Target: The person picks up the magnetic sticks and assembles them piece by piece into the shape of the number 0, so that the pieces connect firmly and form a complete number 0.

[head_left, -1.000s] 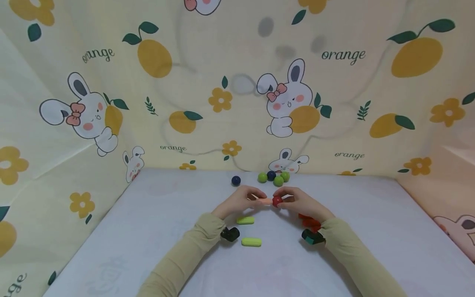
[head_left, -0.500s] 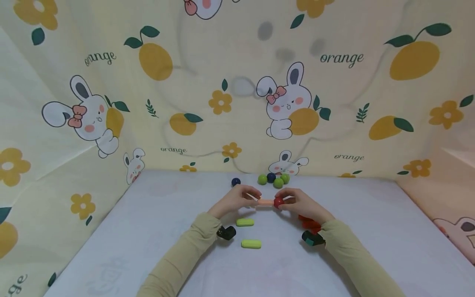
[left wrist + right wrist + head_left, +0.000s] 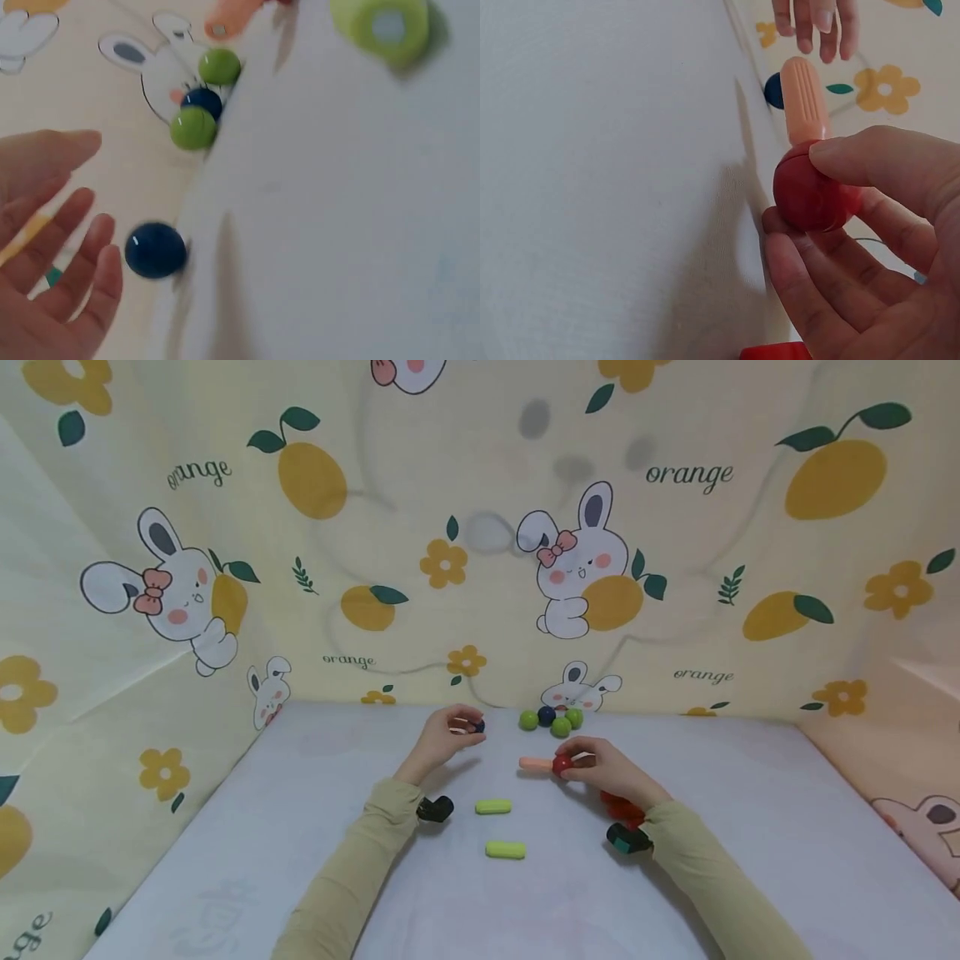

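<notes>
Near the far edge of the worktop (image 3: 600, 902), the left hand (image 3: 441, 737), empty with fingers loosely parted, hovers just beside a dark blue ball (image 3: 155, 250); nearer the middle, the right hand (image 3: 609, 770) pinches a red ball (image 3: 810, 191) whose peach stick (image 3: 805, 101) points toward the left edge.

We wear long, plain khaki sleeves: the left sleeve (image 3: 348, 868) toward the left edge of the surface (image 3: 585, 902), the right sleeve (image 3: 720, 877) toward its right edge. Soft creases run along both to gathered cuffs. A small black left device (image 3: 436, 809) juts out at one wrist; our black right device (image 3: 628, 838) bears a teal patch. Our left fingers (image 3: 106, 283) and right fingers (image 3: 810, 283) are bare.
</notes>
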### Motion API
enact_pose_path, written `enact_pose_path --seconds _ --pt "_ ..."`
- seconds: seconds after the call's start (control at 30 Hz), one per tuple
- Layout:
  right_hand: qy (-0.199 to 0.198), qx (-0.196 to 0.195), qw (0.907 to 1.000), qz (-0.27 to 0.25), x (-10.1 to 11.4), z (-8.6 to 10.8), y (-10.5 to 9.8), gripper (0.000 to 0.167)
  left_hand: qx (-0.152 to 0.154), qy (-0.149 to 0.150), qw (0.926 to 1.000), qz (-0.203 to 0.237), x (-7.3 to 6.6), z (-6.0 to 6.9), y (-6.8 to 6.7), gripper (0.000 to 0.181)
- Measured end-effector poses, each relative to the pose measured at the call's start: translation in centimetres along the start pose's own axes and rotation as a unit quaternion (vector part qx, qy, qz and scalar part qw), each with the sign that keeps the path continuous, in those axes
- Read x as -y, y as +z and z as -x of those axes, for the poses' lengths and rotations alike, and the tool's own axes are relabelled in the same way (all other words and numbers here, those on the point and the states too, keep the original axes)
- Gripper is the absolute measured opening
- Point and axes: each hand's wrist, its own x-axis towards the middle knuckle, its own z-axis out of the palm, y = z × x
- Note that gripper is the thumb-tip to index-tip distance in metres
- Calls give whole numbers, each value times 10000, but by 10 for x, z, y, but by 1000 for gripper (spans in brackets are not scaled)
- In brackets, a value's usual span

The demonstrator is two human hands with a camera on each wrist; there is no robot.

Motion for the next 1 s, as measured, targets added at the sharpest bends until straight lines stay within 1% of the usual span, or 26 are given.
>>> enact_pose_path --seconds 0.07,0.17,0.3,0.4,0.53,0.73,0.87,1.0 --pt "-14 -28 10000 6 1 1 -1 39 -134 -23 9999 67 14 -5 0 41" --pt "-86 -26 10000 -8 1 1 -2 39 -168 -47 9997 197 20 -8 -2 48" --pt "-83 -10 10000 21 2 1 -4 38 -164 -151 9996 180 27 -13 -1 52" --pt "20 -34 10000 2 3 1 -4 38 -110 -269 9995 151 29 -16 1 53" --pt "66 -60 10000 -41 4 1 -4 38 -96 -401 9990 171 29 -20 3 52" --pt "56 -24 9999 -93 1 -1 -2 38 -96 -475 9987 151 27 -20 6 47" --pt "42 12 9999 -117 1 -4 0 39 -40 -674 9977 -53 28 -20 10 41" --pt "147 -28 9998 -125 3 -3 0 39 178 -728 9967 -297 30 -21 14 34"
